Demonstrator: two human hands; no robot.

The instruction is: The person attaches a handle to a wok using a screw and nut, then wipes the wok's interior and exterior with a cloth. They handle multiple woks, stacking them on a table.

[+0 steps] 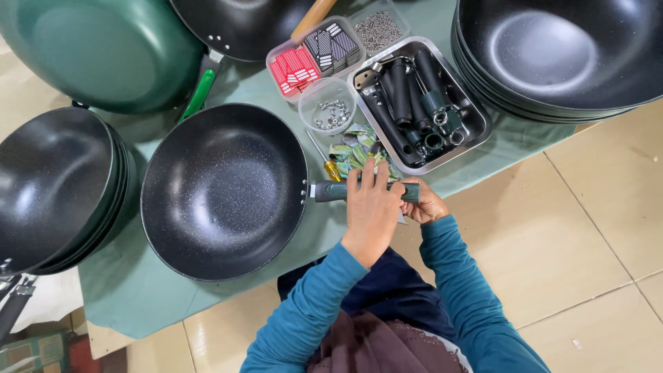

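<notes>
- Head view is showing the left hand [371, 207] lying over a dark green, rod-shaped pan handle [331, 190], fingers spread and pressing it down, while the right hand [423, 202] is pinching the handle's far end.
- That handle is meeting the rim of a black speckled non-stick wok [224, 191] at the wok's three o'clock.
- Judging by its size and metal body, the wok is looking heavy and stiff, its coating slick; the handle is offering the surest hold.
- At the hands' twelve o'clock, a steel tray of spare handles [476, 131] is sitting; a yellow-handled screwdriver [328, 163] is lying at eleven.
- Whether the handle is already fastened is hard to tell.
</notes>
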